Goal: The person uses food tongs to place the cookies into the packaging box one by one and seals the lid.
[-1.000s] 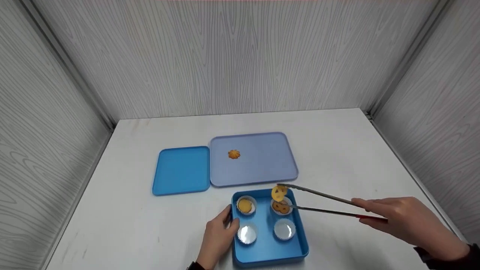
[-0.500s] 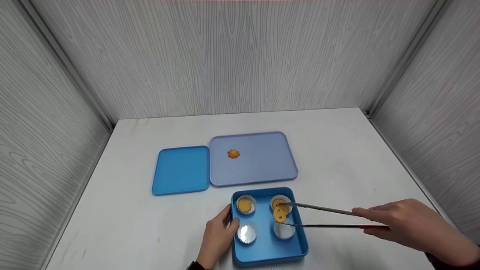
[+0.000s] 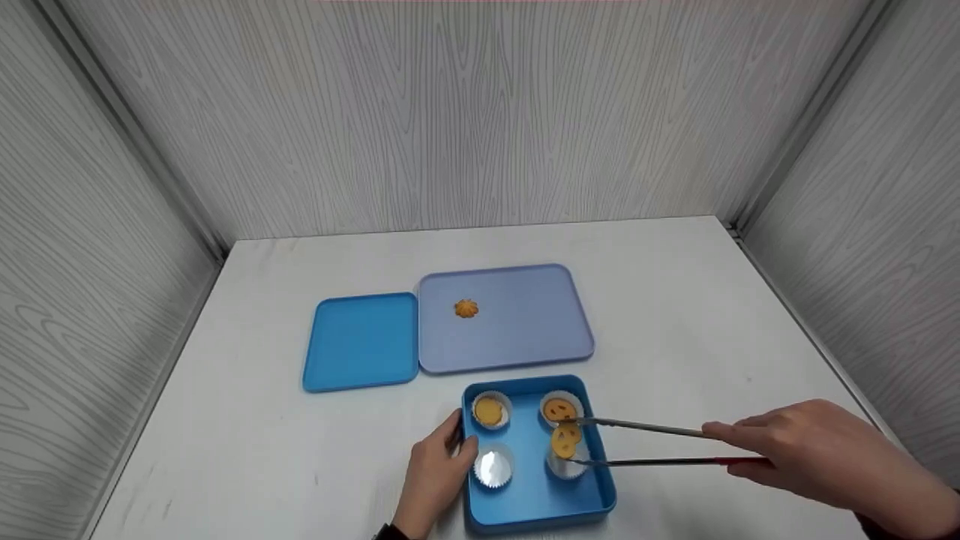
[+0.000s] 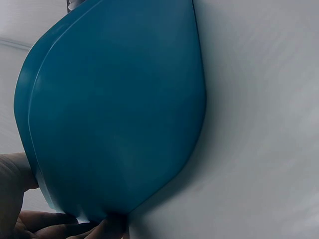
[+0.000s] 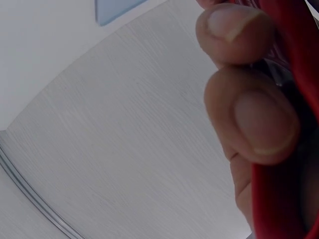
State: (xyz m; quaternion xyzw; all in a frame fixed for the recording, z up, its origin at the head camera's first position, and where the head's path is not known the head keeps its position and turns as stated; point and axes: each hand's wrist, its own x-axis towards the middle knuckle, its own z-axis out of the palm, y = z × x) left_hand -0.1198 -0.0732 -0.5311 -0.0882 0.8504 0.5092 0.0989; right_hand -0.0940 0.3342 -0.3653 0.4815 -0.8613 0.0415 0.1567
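Note:
My left hand (image 3: 435, 471) grips the left wall of a deep blue box (image 3: 534, 501), thumb at the rim; the left wrist view shows the fingers at the box's side (image 4: 114, 109). My right hand (image 3: 814, 450) holds metal tongs (image 3: 656, 428), whose red handle (image 5: 276, 199) shows in the right wrist view. A yellow cookie with holes (image 3: 565, 442) is between the tong tips, over the near right foil cup (image 3: 562, 469). The far right paper cup (image 3: 553, 395) contains a browner cookie (image 3: 557, 409). A round yellow cookie (image 3: 488, 411) sits in the far left cup.
The near left foil cup (image 3: 493, 467) shows its shiny bottom. Behind the box lies a lavender tray (image 3: 517, 322) with one flower-shaped cookie (image 3: 466, 308). A flat blue lid or tray (image 3: 361, 341) adjoins it on the left. Grey wood-grain panels (image 3: 480, 120) surround the white table.
My right hand has brought the tongs and the pinched cookie from over the far right cup toward me, to the near right cup. My left hand has stayed on the box.

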